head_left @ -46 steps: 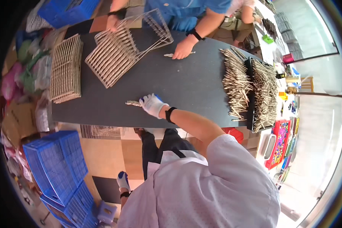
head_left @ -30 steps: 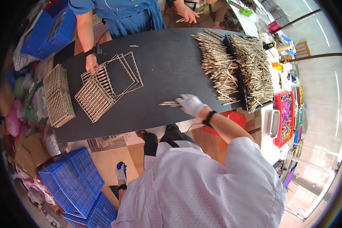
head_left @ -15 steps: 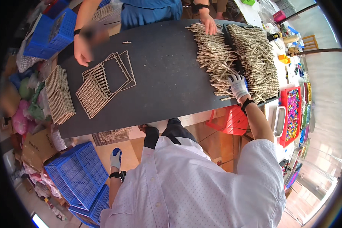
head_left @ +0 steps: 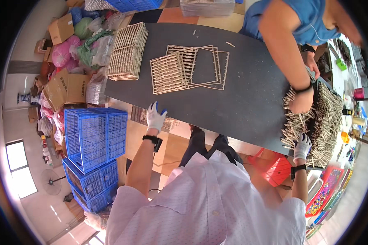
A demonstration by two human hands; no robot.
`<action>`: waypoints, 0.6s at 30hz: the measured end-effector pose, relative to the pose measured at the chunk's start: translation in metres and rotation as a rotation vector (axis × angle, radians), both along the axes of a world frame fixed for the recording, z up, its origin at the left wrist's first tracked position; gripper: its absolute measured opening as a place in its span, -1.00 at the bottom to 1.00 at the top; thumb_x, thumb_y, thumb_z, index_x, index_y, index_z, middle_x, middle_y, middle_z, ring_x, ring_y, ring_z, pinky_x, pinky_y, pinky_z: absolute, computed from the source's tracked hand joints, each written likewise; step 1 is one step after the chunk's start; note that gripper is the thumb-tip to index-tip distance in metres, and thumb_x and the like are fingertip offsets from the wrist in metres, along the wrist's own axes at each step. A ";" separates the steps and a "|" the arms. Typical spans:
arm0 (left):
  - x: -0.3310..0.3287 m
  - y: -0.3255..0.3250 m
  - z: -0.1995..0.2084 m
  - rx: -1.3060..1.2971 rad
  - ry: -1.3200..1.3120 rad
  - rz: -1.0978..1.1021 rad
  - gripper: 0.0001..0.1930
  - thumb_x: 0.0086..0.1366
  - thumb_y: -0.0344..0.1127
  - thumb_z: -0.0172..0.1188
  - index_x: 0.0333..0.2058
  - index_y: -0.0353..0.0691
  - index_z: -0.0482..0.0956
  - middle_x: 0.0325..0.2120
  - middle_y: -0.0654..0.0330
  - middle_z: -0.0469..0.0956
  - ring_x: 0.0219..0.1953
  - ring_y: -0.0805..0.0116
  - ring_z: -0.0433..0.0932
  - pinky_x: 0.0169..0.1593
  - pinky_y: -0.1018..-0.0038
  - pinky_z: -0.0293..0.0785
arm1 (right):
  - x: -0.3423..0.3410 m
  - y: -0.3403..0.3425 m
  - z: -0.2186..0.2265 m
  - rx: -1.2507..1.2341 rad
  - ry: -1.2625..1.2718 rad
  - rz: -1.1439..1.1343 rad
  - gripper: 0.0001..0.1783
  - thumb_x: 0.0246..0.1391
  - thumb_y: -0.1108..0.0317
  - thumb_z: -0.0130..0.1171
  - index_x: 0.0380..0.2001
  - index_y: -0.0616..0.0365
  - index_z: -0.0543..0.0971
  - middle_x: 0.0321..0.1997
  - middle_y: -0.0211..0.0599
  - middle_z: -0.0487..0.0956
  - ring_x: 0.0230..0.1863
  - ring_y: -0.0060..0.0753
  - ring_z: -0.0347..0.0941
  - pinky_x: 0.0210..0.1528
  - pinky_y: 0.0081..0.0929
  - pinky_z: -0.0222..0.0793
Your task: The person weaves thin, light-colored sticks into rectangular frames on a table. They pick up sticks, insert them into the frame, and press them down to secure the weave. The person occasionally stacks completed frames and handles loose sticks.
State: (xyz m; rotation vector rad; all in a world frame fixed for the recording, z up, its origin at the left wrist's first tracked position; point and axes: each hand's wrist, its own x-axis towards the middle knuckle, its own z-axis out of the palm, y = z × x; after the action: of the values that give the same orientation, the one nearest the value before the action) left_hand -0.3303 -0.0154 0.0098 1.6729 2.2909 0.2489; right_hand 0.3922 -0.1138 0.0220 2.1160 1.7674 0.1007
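- Sticks (head_left: 291, 122), tan and twisted, lie in a loose, criss-crossed heap at the right end of the table (head_left: 249, 94), reaching toward its near right corner; a black tray (head_left: 312, 127) packed with more of them stands just beside, along the right edge.
- Right hand (head_left: 302, 148), gloved, is at the heap's near end, its fingers a little apart over the stick ends; whether it pinches any, I cannot tell.
- Left hand (head_left: 155, 119), gloved, has its fingers spread with nothing between them, by the near edge toward the left corner, well apart from the heap.
- Slatted racks (head_left: 169, 73) overlap left of the table's middle, and a rack stack (head_left: 129, 51) lies along the left edge.
- Co-worker's hand (head_left: 301, 103) is in the same heap, farther from the near edge, so keeping to the near ends looks the safest way to avoid a bump.
- Since the sticks cross, pinching only a few top ones and drawing them out lengthwise should disturb the others least; a deep grab could drag neighbours over the near edge.
- Glove fabric may dull the feel of thin sticks, so a light fingertip pinch probably counts best.
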 end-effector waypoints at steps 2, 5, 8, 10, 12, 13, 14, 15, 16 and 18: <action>0.003 0.040 0.005 -0.085 0.126 -0.003 -0.04 -0.04 0.01 0.41 0.27 -0.15 0.09 0.27 -0.11 0.08 0.28 -0.07 0.11 0.28 0.22 0.15 | -0.046 0.009 0.022 0.056 0.104 -0.061 -0.51 0.01 0.27 0.12 0.05 0.04 0.38 0.11 -0.16 0.39 0.15 -0.07 0.27 0.14 -0.12 0.21; 0.016 0.103 0.034 -0.255 0.230 0.013 0.17 -0.13 0.15 0.44 0.33 -0.12 -0.10 0.31 -0.15 -0.07 0.34 -0.13 -0.05 0.32 0.18 0.07 | -0.130 0.018 0.031 0.044 0.395 -0.177 -0.64 0.04 0.23 0.12 -0.09 0.11 0.49 -0.13 -0.02 0.54 -0.13 0.02 0.47 -0.11 -0.14 0.39; -0.016 0.149 -0.001 -0.111 -0.128 0.349 0.17 -0.10 0.16 0.42 0.33 -0.16 -0.11 0.30 -0.17 -0.04 0.30 -0.13 0.10 0.30 0.20 0.14 | -0.225 0.047 0.013 -0.036 0.675 -0.030 -0.67 0.05 0.14 0.16 -0.21 0.14 0.55 -0.26 0.01 0.57 -0.25 0.04 0.52 -0.18 -0.16 0.43; -0.032 0.173 -0.022 -0.140 -0.081 0.398 0.10 -0.07 0.17 0.39 0.31 -0.19 -0.04 0.20 -0.18 0.17 0.22 -0.09 0.24 0.23 0.25 0.26 | -0.291 0.086 0.005 -0.025 0.848 -0.069 -0.64 0.04 0.13 0.18 -0.18 0.14 0.55 -0.25 -0.02 0.59 -0.20 0.02 0.53 -0.15 -0.18 0.43; -0.032 0.192 -0.011 -0.221 0.002 0.396 0.02 -0.05 0.14 0.37 0.29 -0.20 0.04 0.09 -0.12 0.33 0.14 -0.05 0.33 0.17 0.26 0.33 | -0.349 0.131 -0.001 0.000 1.073 -0.171 -0.61 0.04 0.12 0.19 -0.14 0.16 0.54 -0.23 -0.03 0.60 -0.18 0.02 0.53 -0.12 -0.19 0.43; -0.034 0.195 -0.011 -0.236 0.002 0.389 0.02 -0.04 0.13 0.37 0.28 -0.20 0.05 0.08 -0.12 0.33 0.13 -0.05 0.33 0.17 0.26 0.34 | -0.378 0.158 0.003 0.006 1.239 -0.223 -0.59 0.04 0.12 0.19 -0.12 0.17 0.54 -0.21 -0.03 0.60 -0.16 0.02 0.53 -0.11 -0.20 0.42; -0.037 0.197 -0.011 -0.249 0.008 0.377 0.01 -0.04 0.12 0.37 0.28 -0.20 0.06 0.08 -0.12 0.33 0.13 -0.04 0.34 0.16 0.26 0.34 | -0.406 0.185 0.004 0.003 1.282 -0.222 -0.58 0.04 0.12 0.20 -0.11 0.19 0.53 -0.20 -0.01 0.60 -0.15 0.02 0.53 -0.09 -0.22 0.42; -0.039 0.199 -0.011 -0.265 0.013 0.365 0.00 -0.04 0.11 0.37 0.28 -0.20 0.06 0.07 -0.12 0.34 0.12 -0.04 0.35 0.16 0.25 0.35 | -0.431 0.211 0.004 -0.001 1.323 -0.222 -0.56 0.04 0.12 0.20 -0.11 0.20 0.52 -0.20 0.00 0.60 -0.14 0.02 0.53 -0.07 -0.23 0.42; -0.039 0.199 -0.008 -0.267 0.039 0.323 -0.03 -0.02 0.11 0.35 0.27 -0.22 0.08 0.06 -0.11 0.36 0.10 -0.04 0.37 0.13 0.23 0.36 | -0.455 0.233 -0.001 0.031 1.282 -0.170 -0.53 0.05 0.09 0.18 -0.08 0.22 0.50 -0.19 0.00 0.59 -0.13 0.00 0.52 -0.05 -0.24 0.41; -0.040 0.198 -0.002 -0.255 0.037 0.256 -0.03 -0.01 0.10 0.34 0.27 -0.23 0.08 0.05 -0.11 0.37 0.10 -0.05 0.37 0.12 0.21 0.36 | -0.496 0.274 -0.012 -0.016 1.152 -0.073 -0.45 0.08 0.04 0.13 0.01 0.23 0.43 -0.15 -0.01 0.57 -0.09 -0.03 0.51 -0.02 -0.26 0.39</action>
State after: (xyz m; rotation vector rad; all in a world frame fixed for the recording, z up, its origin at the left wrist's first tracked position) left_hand -0.3704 0.1828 0.0077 1.2730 2.4433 -0.0218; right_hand -0.1035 0.1604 0.0102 2.3825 2.1486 -1.3899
